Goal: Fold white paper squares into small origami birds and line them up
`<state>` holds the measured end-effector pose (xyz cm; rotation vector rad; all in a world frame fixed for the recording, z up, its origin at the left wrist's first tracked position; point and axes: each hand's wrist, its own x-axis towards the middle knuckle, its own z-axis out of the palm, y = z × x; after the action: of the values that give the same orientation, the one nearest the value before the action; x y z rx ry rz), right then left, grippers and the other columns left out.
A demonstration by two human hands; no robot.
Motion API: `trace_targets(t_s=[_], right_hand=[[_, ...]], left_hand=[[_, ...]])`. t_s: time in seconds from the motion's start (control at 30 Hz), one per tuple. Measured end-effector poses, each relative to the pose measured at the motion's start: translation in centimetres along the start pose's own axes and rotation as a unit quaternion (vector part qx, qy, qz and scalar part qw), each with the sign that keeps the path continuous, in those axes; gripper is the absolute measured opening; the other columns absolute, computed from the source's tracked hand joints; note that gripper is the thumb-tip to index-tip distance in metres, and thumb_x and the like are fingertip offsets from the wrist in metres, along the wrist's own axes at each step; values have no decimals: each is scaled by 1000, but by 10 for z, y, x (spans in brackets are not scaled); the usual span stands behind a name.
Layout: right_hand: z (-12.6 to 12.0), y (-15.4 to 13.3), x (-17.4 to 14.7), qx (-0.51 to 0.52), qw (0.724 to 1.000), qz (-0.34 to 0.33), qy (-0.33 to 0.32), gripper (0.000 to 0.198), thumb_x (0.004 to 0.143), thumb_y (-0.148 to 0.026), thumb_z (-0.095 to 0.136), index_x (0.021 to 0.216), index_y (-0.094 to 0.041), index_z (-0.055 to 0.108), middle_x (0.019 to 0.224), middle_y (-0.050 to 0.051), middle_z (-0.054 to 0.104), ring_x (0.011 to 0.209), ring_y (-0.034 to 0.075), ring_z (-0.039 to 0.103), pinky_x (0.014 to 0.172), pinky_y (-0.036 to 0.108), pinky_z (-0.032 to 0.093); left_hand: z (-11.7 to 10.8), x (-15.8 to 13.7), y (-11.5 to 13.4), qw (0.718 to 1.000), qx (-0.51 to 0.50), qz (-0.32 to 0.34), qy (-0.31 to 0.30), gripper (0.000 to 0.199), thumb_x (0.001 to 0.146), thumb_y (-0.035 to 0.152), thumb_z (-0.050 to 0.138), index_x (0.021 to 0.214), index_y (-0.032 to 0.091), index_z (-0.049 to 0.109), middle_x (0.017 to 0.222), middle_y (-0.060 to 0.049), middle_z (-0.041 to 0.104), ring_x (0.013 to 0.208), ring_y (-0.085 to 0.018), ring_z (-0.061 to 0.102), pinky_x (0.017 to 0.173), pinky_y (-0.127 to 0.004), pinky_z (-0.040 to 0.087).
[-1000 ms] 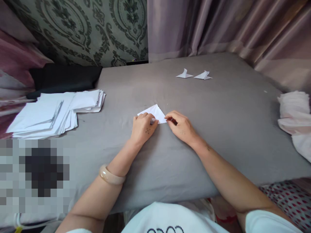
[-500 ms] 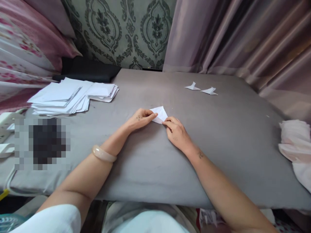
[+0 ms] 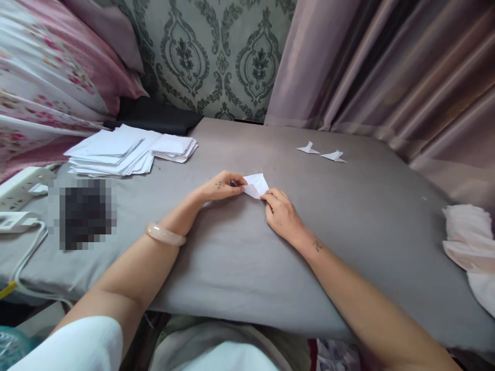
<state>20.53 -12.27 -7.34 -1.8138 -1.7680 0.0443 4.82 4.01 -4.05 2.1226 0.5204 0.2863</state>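
Note:
A small folded sheet of white paper (image 3: 260, 181) is held between my two hands, just above or on the grey cloth. My left hand (image 3: 225, 186) pinches its left edge between thumb and fingers. At the lower right corner, the fingers of my right hand (image 3: 281, 208) grip the paper. A flap along the near side stands partly raised, showing a crease. Farther back on the right lie two small folded paper shapes (image 3: 333, 156), each with an upright point.
Stacks of white paper (image 3: 112, 149) lie at the back left, beside a black item (image 3: 158, 116). White power strips (image 3: 23, 188) and a blurred-out dark patch (image 3: 88, 211) are at the left. A pale bunched cloth (image 3: 467, 232) sits at the right edge. The grey-covered table (image 3: 367, 247) meets curtains behind.
My left thumb has shifted from the top of the paper to its left edge, and the near flap is now lifted. My right hand keeps its grip. The view has tilted slightly.

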Motion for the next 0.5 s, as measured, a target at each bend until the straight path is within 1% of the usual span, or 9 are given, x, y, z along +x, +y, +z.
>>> trace_targets(t_s=[0.07,0.13,0.2,0.27,0.33,0.37,0.4,0.47,0.5], right_hand=[[1,0,0,-5,1000,-3,3,38,82,-1,39,102,-18,66,103,11,61,100,23,54,89,37,46],[1,0,-1,-8,1000,-7,-1,38,82,-2,38,103,-18,67,105,12,61,101,23,54,90,37,46],[1,0,-2,-8,1000,-10,-10,39,83,-2,38,105,-17,67,107,12,61,104,24,53,91,38,45],[0,-1,-3,-5,1000,-10,-18,40,84,-3,37,109,-16,66,110,13,60,106,24,53,93,38,45],[-1,-2,-4,-6,1000,-7,-23,41,85,-4,37,111,-16,66,111,13,60,108,24,52,94,39,45],[-1,-3,-5,-8,1000,-5,-24,41,85,-4,37,112,-16,66,111,13,59,108,24,51,95,39,45],[-2,-3,-5,-11,1000,-3,-25,42,85,-4,37,112,-17,66,110,13,59,107,24,51,94,39,45],[-2,-4,-6,-19,999,3,-28,43,84,-4,38,113,-18,66,107,12,58,104,24,52,93,40,45],[-2,-4,-6,-20,999,5,-30,44,84,-3,38,114,-18,66,105,12,58,103,24,52,93,40,46]], left_hand=[[3,3,-3,999,38,34,9,31,84,40,54,94,15,68,84,-4,66,72,-14,55,66,-24,42],[7,7,-4,991,92,83,41,25,86,34,52,94,19,69,100,-6,66,92,-19,57,83,-30,44],[12,9,-2,977,159,117,82,20,88,29,53,94,23,71,118,-7,61,112,-22,50,99,-39,36],[18,10,1,959,220,134,115,20,90,28,52,94,27,72,128,-6,53,122,-25,42,105,-45,29],[24,12,4,942,261,153,144,20,91,32,53,102,29,70,135,-7,46,126,-27,37,106,-47,27],[26,13,5,934,275,162,161,23,90,35,56,109,29,67,137,-9,43,125,-27,36,106,-48,26],[29,14,5,928,284,167,176,31,87,38,60,116,28,63,138,-11,41,124,-28,37,106,-48,27],[32,17,3,925,281,172,188,48,82,40,65,125,22,53,132,-15,43,119,-28,41,104,-46,31],[34,18,1,930,270,175,178,49,82,39,66,125,19,51,126,-15,46,115,-26,45,101,-44,35]])
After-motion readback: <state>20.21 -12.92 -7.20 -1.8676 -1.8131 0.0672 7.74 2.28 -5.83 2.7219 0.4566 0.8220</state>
